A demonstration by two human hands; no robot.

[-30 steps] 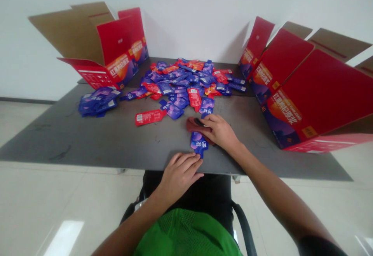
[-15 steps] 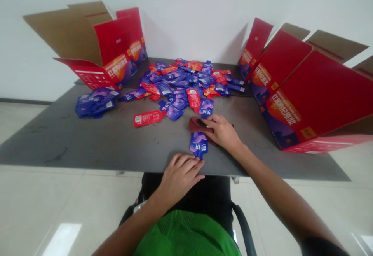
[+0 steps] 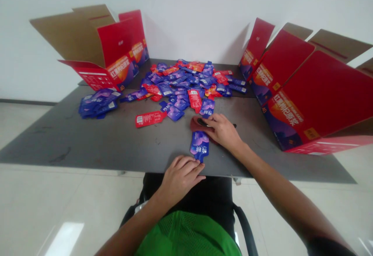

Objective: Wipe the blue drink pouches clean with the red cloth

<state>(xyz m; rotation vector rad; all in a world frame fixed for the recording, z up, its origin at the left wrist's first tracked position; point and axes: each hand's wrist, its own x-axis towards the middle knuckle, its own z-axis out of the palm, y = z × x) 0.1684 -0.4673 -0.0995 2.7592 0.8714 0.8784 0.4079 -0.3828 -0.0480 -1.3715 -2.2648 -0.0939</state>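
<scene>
A purple pouch [image 3: 199, 144] lies flat on the table with its narrow spout end toward me. My left hand [image 3: 183, 176] rests at the front edge, its fingertips holding down that spout end. Just beyond the pouch, my right hand [image 3: 223, 130] is closed on a folded reddish-brown cloth [image 3: 196, 124], which touches the pouch's far end. A slim black object [image 3: 201, 122] lies along the cloth under the fingers, its kind unclear. Another purple pouch [image 3: 207, 107] sits right behind the right hand.
A heap of purple and red pouches [image 3: 183, 79] covers the back middle of the grey table [image 3: 122, 143]. One red pouch [image 3: 150, 119] lies apart; a purple stack [image 3: 99, 102] is at left. Open red cartons stand at left [image 3: 116, 49] and right [image 3: 294, 81].
The camera view has shifted slightly. Both hands keep nearly the same places on the pouch and the cloth.
</scene>
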